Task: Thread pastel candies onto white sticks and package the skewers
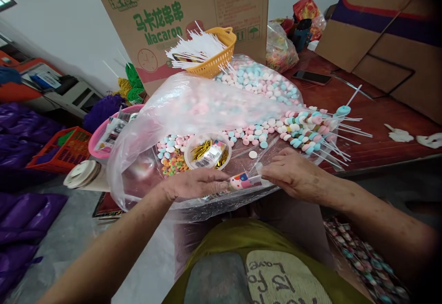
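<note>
An olive garment lies nearest, below the fingers of both hands; above it, the spotted wrapper sits between them, its long axis running left to right, the left hand nearer it and touching its end with outstretched fingers. The right hand pinches the white stick that leads from the wrapper's other end. Whether the left fingers grip I cannot tell, and the stick's 2 ends are hidden.

Red and purple splash across the dotted wrapper! Pastel pink, pale blue and white on the candies, bright gold strips, white sticks, yellow-orange basket, reddish-brown tabletop!
</note>
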Tool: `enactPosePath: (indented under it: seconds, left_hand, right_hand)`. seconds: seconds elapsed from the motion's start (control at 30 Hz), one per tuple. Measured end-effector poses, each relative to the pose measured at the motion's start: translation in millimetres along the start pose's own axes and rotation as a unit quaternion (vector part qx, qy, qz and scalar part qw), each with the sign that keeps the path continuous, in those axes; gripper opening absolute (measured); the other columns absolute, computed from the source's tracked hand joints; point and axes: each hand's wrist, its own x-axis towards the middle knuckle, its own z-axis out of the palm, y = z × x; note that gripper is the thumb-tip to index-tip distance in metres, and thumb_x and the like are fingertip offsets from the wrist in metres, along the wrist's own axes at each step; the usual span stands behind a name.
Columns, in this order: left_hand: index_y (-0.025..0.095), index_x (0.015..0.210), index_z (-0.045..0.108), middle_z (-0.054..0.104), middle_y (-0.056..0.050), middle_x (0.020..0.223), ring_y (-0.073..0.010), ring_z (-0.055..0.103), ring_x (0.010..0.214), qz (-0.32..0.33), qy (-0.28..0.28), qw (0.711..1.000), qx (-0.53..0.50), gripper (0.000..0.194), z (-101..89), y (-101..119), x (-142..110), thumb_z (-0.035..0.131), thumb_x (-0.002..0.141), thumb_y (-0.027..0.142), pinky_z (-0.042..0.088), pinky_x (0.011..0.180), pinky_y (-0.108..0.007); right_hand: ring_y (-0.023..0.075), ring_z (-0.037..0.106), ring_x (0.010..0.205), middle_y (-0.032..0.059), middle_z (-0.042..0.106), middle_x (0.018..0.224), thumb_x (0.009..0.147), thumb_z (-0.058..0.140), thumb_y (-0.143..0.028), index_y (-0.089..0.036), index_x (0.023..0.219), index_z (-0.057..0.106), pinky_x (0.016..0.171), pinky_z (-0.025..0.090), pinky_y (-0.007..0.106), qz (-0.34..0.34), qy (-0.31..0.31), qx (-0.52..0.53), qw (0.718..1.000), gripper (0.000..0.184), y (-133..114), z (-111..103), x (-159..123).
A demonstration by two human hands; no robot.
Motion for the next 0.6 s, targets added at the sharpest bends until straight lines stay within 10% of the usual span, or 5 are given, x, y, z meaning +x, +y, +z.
enactPosePath:
  seconds: [0.6]
  left_hand:
    - [0.015, 0.063, 0.057, 0.043, 0.003, 0.058, -0.0093, 0.04, 0.057, 0.021, 0.191, 0.979, -0.068, 0.033, 44.9, 8.6, 15.2, 0.042, 0.085, 0.034, 0.033, 0.056, -0.021]
  right_hand:
    - [0.0142, 0.048, 0.065, 0.0013, 0.062, 0.066, 0.078, 0.047, -0.01, -0.018, 0.07, 0.057, 0.063, 0.02, 0.03, -0.041, -0.032, -0.064, 0.997, 0.015, -10.3, -11.4, 18.3]
